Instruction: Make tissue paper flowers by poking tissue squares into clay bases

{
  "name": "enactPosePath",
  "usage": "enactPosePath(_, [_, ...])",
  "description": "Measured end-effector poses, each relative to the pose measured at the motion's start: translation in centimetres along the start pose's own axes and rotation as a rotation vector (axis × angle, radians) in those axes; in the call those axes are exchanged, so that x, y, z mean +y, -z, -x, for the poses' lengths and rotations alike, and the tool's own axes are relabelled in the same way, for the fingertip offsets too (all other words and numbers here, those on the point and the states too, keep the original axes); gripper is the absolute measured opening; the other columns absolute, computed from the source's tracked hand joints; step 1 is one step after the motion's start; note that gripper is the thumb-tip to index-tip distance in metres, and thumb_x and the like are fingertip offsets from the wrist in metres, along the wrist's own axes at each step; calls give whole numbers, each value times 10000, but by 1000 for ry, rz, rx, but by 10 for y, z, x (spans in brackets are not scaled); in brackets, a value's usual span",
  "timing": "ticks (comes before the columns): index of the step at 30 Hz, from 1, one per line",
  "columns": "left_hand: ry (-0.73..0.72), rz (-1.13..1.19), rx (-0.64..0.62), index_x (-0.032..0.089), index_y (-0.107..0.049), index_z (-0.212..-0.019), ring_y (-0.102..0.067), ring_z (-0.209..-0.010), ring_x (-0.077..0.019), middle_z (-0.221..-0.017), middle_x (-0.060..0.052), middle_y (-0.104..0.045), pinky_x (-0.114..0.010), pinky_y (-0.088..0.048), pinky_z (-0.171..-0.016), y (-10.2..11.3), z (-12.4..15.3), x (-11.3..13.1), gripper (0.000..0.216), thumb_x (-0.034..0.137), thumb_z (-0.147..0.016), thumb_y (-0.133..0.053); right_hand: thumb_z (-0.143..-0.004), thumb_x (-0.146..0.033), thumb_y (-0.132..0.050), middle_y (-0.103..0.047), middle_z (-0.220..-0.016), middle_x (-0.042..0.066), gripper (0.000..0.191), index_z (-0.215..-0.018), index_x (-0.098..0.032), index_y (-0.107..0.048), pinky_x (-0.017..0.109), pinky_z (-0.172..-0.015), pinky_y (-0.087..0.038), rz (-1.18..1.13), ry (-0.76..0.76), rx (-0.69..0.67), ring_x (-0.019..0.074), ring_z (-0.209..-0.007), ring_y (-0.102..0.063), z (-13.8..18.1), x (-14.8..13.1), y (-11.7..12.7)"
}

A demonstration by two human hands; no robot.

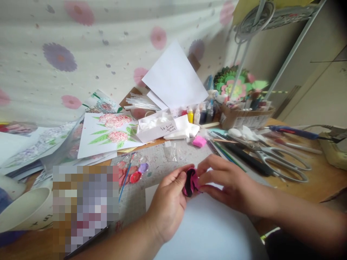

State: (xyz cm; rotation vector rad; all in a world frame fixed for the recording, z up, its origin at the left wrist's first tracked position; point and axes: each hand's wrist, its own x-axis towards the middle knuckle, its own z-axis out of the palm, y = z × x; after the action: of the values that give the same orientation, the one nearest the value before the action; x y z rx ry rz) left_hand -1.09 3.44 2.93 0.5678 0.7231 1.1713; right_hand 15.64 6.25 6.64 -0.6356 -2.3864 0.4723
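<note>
Head view, pink-and-black piece: small and striped, just below and right of the frame's centre [192, 185], between both hands.
Left hand: lower centre [170, 202], thumb and fingers clamped on the piece's left side.
Right hand: right of centre [230, 184], thumb and fingertips pinching its right edge.
White paper: beneath the hands, bottom centre [214, 227].
Pink block: just above the right hand [199, 141].
Scissors: right side [264, 156].
Flower painting: left of centre [108, 135].

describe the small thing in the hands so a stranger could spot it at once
Find the big pale sheet at the front of the desk. Near its far edge, the left hand grips a small piece, with the right hand at its side. Black and magenta stripes set it apart from the plain pink lump beyond.
</note>
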Motion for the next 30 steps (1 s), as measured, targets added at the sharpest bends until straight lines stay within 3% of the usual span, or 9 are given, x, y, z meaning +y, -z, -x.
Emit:
enactPosePath(2, [-1,-22,-54,150,-590,-1058,-604,-888,-173,-981,-80,-633,-285,-463,-763,1,0,1,199,210,-877,-530,-811,-121,-581,-554,-931,87,154,-959,-159,-603,296,-760,-480,-92,-66,36,169,-862,-541,-1,0,0])
enactPosePath(6, [-27,-104,-120,171,-579,-1051,-592,-849,-152,-933,-56,-612,-254,-445,-721,3,0,2,218,216,-838,-599,-794,-164,-631,-505,-1026,96,289,-1077,-173,-572,338,-850,-456,-141,-168,-57,186,-946,-515,-4,-2,0])
enactPosePath(12, [-17,-62,-180,178,-542,-1074,-567,-951,-192,-972,-71,-610,-280,-443,-770,4,3,0,337,318,-790,-657,-740,-115,-662,-541,-915,61,142,-819,-155,-551,293,-740,-473,-89,-200,-79,167,-849,-524,-8,-1,-1])
enactPosePath(16, [55,-13,-85,168,-554,-1011,-606,-877,-179,-941,-72,-635,-345,-462,-804,3,2,-2,213,338,-896,-497,-766,-84,-609,-578,-814,30,139,-777,-169,-500,274,-665,-476,-69,-174,-60,139,-730,-541,-7,6,0])
enactPosePath(21, [198,-22,-53,134,-549,-921,-664,-764,-212,-837,-105,-674,-309,-480,-678,2,0,-2,181,305,-894,-496,-792,-68,-581,-584,-849,52,114,-852,-163,-562,257,-673,-494,-117,-39,16,132,-754,-564,-4,9,1])
enactPosePath(25, [111,-58,-27,154,-561,-896,-631,-686,-116,-804,-18,-649,-252,-471,-685,3,1,-1,76,194,-838,-589,-799,-97,-600,-609,-903,87,98,-888,-136,-616,267,-709,-504,-127,-19,-34,145,-800,-595,-5,9,4])
enactPosePath(30, [46,-215,3,147,-573,-879,-591,-671,-83,-819,-13,-642,-228,-451,-677,4,1,0,102,197,-810,-627,-811,-110,-594,-666,-828,82,75,-847,-129,-656,277,-710,-524,-160,-88,17,154,-783,-633,-3,18,16])
